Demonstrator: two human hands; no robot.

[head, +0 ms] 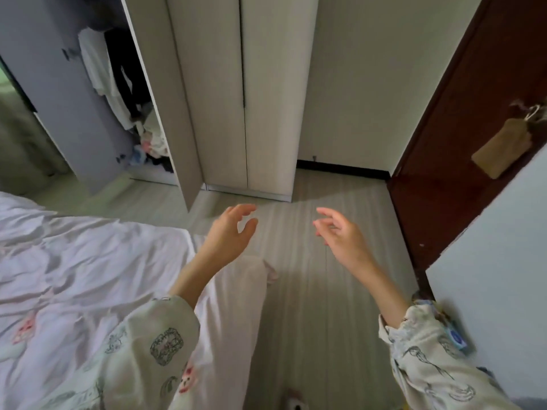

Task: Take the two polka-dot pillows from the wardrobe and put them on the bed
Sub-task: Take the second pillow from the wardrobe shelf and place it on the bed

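Observation:
A pale wardrobe [266,99] stands ahead; its two right doors are shut. Its left section [124,93] stands open and shows hanging clothes and a heap of garments at the bottom. No polka-dot pillow is visible. The bed [83,276] with a rumpled white printed cover fills the lower left. My left hand [232,235] is raised over the bed's corner, fingers apart and empty. My right hand [340,235] is held out over the floor, fingers loosely spread, holding nothing. Both hands are well short of the wardrobe.
An open wardrobe door [165,102] juts out toward the bed corner. A dark brown room door [461,143] stands open at right with a tan tag [500,149] hanging from its handle. A white wall [503,247] is close on the right. Pale wood floor [319,291] lies between.

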